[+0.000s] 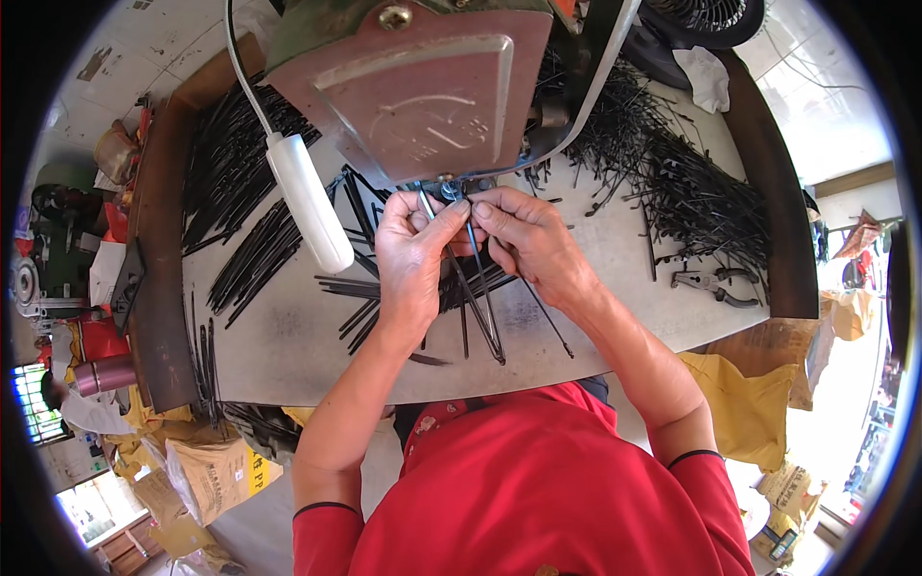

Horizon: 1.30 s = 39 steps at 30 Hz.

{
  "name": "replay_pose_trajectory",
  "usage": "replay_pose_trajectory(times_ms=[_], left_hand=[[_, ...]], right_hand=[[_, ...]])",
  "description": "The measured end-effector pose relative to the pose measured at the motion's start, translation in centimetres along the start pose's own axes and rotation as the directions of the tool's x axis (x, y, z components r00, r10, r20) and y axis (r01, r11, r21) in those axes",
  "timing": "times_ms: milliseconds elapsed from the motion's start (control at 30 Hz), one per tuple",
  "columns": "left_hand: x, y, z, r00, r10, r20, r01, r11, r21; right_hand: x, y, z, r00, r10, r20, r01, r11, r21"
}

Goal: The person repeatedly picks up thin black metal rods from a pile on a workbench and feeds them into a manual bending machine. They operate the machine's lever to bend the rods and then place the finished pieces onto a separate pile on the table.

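Under the head of a green and reddish-brown machine (423, 91), my two hands work close together, fingertips almost meeting. My left hand (408, 254) is closed, thumb and forefinger pinching thin black rods (488, 322) that slant down toward the table's front edge. Its fingers hide their upper ends. My right hand (538, 245) is closed in a pinch too, on a thin black rod (545, 312) with a small knob at its lower end. Just above the fingertips is a small metal part of the machine (451, 190), partly covered by my hands.
Bundles of black rods (254, 259) lie at the left of the table (298, 365). A tangled heap of rods (691, 182) covers the right, near pliers (715, 283). A white lamp (307, 202) hangs left of my hands. A fan (696, 19) stands at the back right.
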State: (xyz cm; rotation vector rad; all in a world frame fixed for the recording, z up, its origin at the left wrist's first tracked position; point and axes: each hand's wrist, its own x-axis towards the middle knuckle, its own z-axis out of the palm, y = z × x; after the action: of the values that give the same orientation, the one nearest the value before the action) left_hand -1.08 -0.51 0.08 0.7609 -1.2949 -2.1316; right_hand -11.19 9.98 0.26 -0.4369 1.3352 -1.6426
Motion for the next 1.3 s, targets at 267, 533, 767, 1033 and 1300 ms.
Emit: replay_pose_trajectory(times_ms=[267,533,767,1033,1300], left_hand=[[-0.17,0.17,-0.18,1.000,-0.002,-0.022,0.002,1.000,0.018],[0.00,0.35,-0.23,0.999,-0.005,0.035,0.005,1.000,0.009],[-0.12,0.59,-0.15,0.999,0.037,-0.011,-0.037,0.999,0.018],[0.40,0.54,-0.40,1.000,-0.004,-0.001,0.004,0.998,0.070],[0.31,0.65,-0.13,1.000,0.011,0.014,-0.011,0.999,0.032]], right_hand=[[-0.15,-0.22,0.18,1.000,0.030,-0.010,-0.029,0.999,0.042],[0.00,-0.33,0.06,1.000,0.014,0.016,-0.014,1.000,-0.009],[0.08,-0.56,0.22,1.000,0.017,0.022,-0.018,0.998,0.060],[0.46,-0.26,-0.11,1.000,0.014,0.028,-0.014,1.000,0.003],[0.35,-0.37,-0.09,1.000,-0.005,0.027,0.007,0.999,-0.042]])
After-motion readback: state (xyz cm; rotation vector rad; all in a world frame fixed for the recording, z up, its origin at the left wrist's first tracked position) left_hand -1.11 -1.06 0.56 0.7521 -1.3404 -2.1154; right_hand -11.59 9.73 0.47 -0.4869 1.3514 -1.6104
